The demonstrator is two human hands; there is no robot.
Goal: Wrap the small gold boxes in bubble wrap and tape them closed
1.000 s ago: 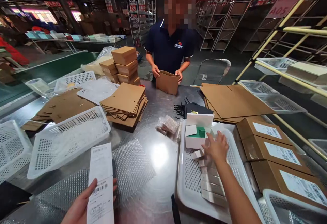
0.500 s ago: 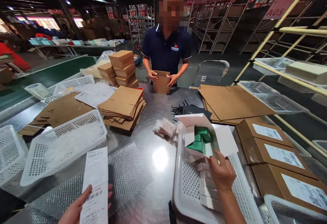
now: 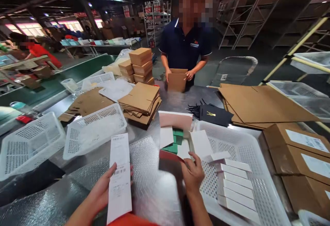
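My left hand point(image 3: 101, 190) is closed on a long white printed slip point(image 3: 120, 174) with barcodes, held upright over bubble wrap point(image 3: 144, 160). With my right hand point(image 3: 193, 174) I grip the near rim of an open carton point(image 3: 175, 119), white inside, with its flaps spread. Several small green boxes point(image 3: 177, 136) lie in it, partly hidden by the flaps. The carton is at the left edge of a white perforated basket point(image 3: 273, 188). In that basket, a row of slim white boxes point(image 3: 238, 184) lies to the right of my right hand.
Across the metal table, a person point(image 3: 185, 44) holds a cardboard box point(image 3: 176, 81). Flat cardboard point(image 3: 139, 97), stacked brown boxes point(image 3: 141, 64) and white baskets point(image 3: 95, 130) stand on the left. Black bags point(image 3: 213, 113), cardboard sheets point(image 3: 263, 102) and labelled cartons point(image 3: 281, 154) are on the right.
My right hand has drawn the carton leftward from above the basket, uncovering more of the slim white boxes. The left hand still holds the slip. The view has shifted left.
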